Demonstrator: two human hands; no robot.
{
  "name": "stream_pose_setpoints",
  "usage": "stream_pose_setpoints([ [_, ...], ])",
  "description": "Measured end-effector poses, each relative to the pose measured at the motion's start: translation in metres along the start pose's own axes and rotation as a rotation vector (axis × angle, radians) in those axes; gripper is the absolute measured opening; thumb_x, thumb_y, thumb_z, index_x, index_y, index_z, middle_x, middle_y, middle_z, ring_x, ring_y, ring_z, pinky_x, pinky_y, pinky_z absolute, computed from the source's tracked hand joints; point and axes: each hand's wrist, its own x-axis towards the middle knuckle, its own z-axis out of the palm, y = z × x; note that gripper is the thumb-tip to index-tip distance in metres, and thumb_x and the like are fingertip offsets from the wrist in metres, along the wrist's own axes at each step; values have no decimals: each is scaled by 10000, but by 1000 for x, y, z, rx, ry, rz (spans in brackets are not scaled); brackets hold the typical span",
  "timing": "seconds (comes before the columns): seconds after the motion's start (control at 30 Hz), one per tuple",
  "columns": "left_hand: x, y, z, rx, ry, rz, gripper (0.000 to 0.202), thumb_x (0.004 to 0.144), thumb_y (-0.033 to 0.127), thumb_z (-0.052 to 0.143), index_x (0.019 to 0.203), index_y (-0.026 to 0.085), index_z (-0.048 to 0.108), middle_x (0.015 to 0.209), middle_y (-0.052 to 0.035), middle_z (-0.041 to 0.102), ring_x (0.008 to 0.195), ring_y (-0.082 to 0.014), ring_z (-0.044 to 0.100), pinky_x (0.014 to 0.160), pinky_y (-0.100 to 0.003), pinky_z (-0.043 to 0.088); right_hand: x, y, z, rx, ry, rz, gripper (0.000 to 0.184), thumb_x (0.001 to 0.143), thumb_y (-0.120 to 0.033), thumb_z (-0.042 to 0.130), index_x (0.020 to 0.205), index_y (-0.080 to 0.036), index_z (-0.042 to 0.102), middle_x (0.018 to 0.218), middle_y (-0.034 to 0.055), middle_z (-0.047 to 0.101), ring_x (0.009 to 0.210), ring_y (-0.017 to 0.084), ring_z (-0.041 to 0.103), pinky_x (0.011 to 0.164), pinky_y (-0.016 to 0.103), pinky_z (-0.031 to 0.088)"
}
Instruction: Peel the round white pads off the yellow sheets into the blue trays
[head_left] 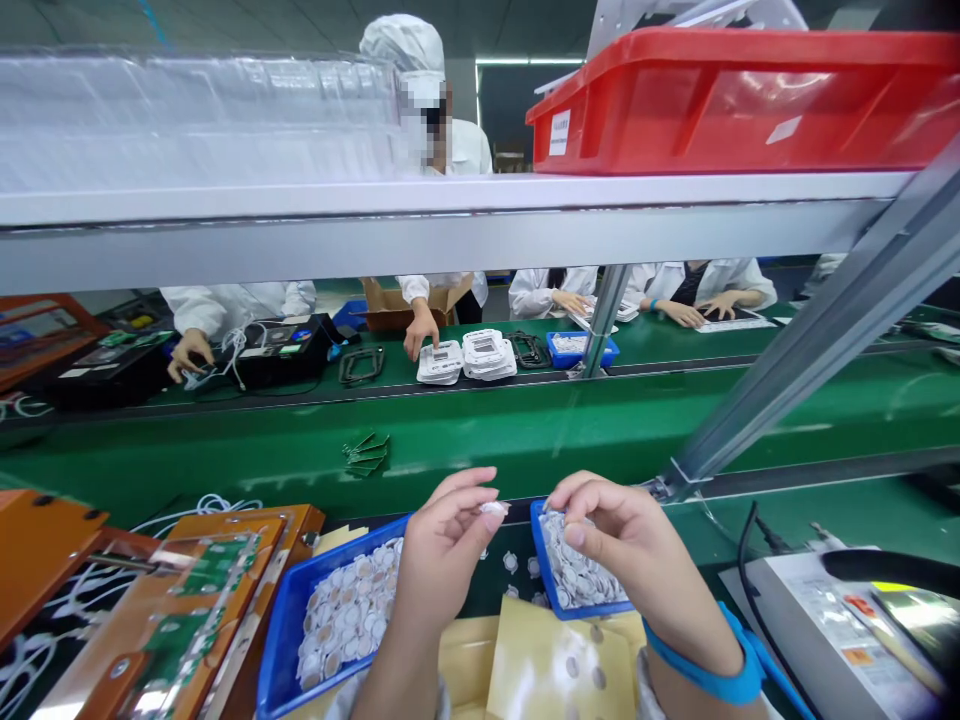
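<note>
My left hand (448, 545) pinches a small white round piece (493, 509) between thumb and fingertips. My right hand (611, 525) hovers over the near edge of a small blue bin (546, 570), its fingers curled towards the thumb; whatever they hold, if anything, is hidden. White, flower-edged discs (574, 570) fill that bin. Left of my left hand, a larger blue bin (274, 640) contains many white and tan round pieces (349, 610). Between my forearms lies a yellowish backing sheet (540, 660) carrying a few round pieces. Several loose discs (511, 562) rest on the dark surface between the bins.
An orange fixture (255, 590) with green boards stands at left, a white box device (817, 620) at right. Overhead runs a metal shelf (450, 235) bearing a red tray (720, 110); a slanted post (810, 330) descends on the right. Co-workers' hands (422, 330) are across the green line (465, 430).
</note>
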Motion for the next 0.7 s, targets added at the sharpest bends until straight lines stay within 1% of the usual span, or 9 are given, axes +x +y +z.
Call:
stream_pose_setpoints([
  [0.13,-4,7,-5,11,-21,-14,239,970,399,764,924,164,757,1100,-124,746,899,-210,781,680,-238,630,0,3,4,5,-17,7,232,856,-422,886,756,-237,788,971,74,749,854,222,690,788,347,568],
  [0.17,-5,7,-6,-1,-21,-19,237,975,403,761,933,170,747,1027,-103,752,877,-203,782,670,-228,624,0,4,5,5,-20,9,230,855,-421,887,758,-238,787,981,73,747,864,223,690,795,346,565],
  [0.23,-7,8,-6,-28,-8,-32,215,973,397,769,996,185,744,870,-53,747,769,-173,774,637,-209,609,0,6,5,6,-25,16,220,859,-417,886,767,-243,788,1011,69,742,890,221,688,808,339,556],
  [0.27,-8,8,-6,-36,1,-31,207,971,389,774,1021,190,749,822,-34,740,714,-159,765,626,-204,605,0,6,5,5,-26,21,215,862,-416,884,772,-245,789,1027,67,740,903,221,687,815,336,552],
  [0.3,-8,9,-5,-38,7,-25,196,970,378,775,1030,192,761,811,-26,740,678,-148,758,619,-201,604,0,7,4,4,-27,27,212,865,-416,883,775,-248,790,1040,66,738,915,221,686,821,334,548],
  [0.37,-8,11,-4,-11,5,6,159,958,342,784,1016,194,799,855,-37,754,656,-139,753,611,-198,602,1,7,4,7,-29,34,206,867,-414,882,775,-252,794,1049,63,734,932,220,683,834,329,544],
  [0.43,-7,15,-4,46,-26,48,124,910,279,826,1011,207,834,898,-46,765,651,-130,741,586,-186,586,1,7,5,16,-27,41,205,871,-412,879,770,-255,796,1050,61,732,944,219,682,845,325,542],
  [0.53,-7,20,-4,122,-75,112,239,845,190,869,1078,237,849,893,-41,778,644,-123,711,562,-179,565,1,6,8,40,-19,62,212,870,-411,880,760,-252,793,1050,62,735,944,220,686,851,327,547],
  [0.7,-9,25,-2,229,-131,209,229,911,172,814,1117,267,845,934,-46,792,755,-140,731,636,-189,581,-1,7,17,57,-41,106,213,887,-412,866,781,-241,795,1085,73,747,940,223,704,828,335,567],
])
